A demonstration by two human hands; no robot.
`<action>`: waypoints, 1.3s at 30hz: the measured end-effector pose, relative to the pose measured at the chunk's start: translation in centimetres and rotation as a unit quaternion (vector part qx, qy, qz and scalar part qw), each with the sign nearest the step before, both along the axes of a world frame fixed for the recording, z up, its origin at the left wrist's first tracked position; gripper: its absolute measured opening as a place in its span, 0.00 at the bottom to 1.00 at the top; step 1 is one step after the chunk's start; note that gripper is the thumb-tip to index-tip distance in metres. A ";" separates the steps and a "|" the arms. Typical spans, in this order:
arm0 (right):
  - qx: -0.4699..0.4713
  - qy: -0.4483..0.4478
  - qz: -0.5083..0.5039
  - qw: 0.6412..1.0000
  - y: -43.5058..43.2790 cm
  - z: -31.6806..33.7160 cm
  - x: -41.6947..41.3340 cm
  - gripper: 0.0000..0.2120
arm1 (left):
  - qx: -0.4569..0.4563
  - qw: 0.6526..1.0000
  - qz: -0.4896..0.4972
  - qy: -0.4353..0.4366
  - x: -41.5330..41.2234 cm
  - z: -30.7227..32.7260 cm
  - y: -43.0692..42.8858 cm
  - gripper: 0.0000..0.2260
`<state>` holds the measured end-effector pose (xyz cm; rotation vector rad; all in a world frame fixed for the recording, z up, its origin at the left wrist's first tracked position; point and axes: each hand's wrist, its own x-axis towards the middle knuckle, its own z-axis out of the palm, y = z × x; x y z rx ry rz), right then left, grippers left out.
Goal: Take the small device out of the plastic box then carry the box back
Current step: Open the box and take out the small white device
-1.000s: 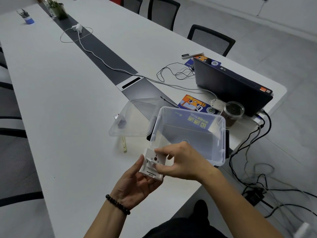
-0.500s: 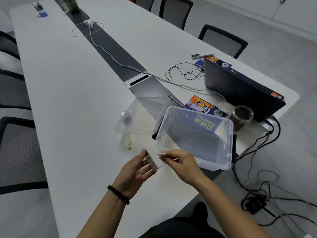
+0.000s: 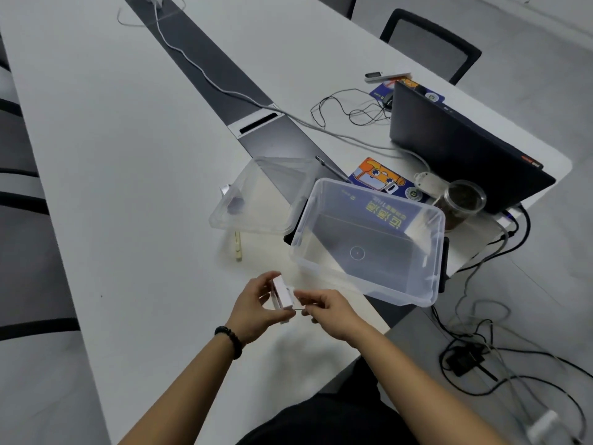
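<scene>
Hands, two, bare, raised together over the near edge of the long white table (image 3: 112,175). Left hand (image 3: 253,305), black beaded bracelet (image 3: 230,341) at the wrist, fingers curled round a small white box-shaped device (image 3: 283,293), which is held on edge. Right hand (image 3: 330,311), thumb and forefinger pinched close at the device's lower corner; whether they grip a thin part of it cannot be told. Device sits clear of the box, above the tabletop, just in front of it.

Clear plastic storage box (image 3: 369,281), rectangular, open-topped, nothing inside, standing beyond the hands with dark printed material showing through its base. Clear plastic lid (image 3: 256,200), lying just beside the box on its left. Dark laptop (image 3: 465,149), further right. Clear cup of dark contents (image 3: 462,203), between laptop and box. Black cables (image 3: 349,107), loose behind the laptop.
</scene>
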<state>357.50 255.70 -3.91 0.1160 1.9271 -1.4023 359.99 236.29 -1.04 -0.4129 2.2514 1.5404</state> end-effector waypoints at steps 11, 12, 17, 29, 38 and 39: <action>0.039 -0.114 -0.028 0.992 1.6 -5.6 3.3 0.22 | -0.134 0.960 -0.248 -0.010 0.3 -5.9 0.6 0.33; 0.050 -0.105 -0.026 0.993 1.8 -5.8 3.3 0.21 | -0.142 0.956 -0.258 -0.002 0.2 -6.0 0.5 0.33; 0.101 -0.065 -0.026 0.992 1.8 -6.8 3.3 0.20 | -0.152 0.955 -0.251 -0.030 0.8 -6.9 -0.3 0.43; 0.094 0.032 0.050 0.994 -1.4 -5.3 1.9 0.20 | 0.358 0.832 0.330 -0.265 4.0 -5.2 0.9 0.08; 0.097 0.054 0.065 0.992 -2.0 -5.2 3.4 0.17 | 0.250 0.900 0.288 -0.211 4.1 -5.4 0.2 0.14; 0.099 0.054 0.069 0.991 -2.0 -5.2 3.3 0.17 | 0.244 0.903 0.288 -0.207 4.1 -5.4 0.2 0.14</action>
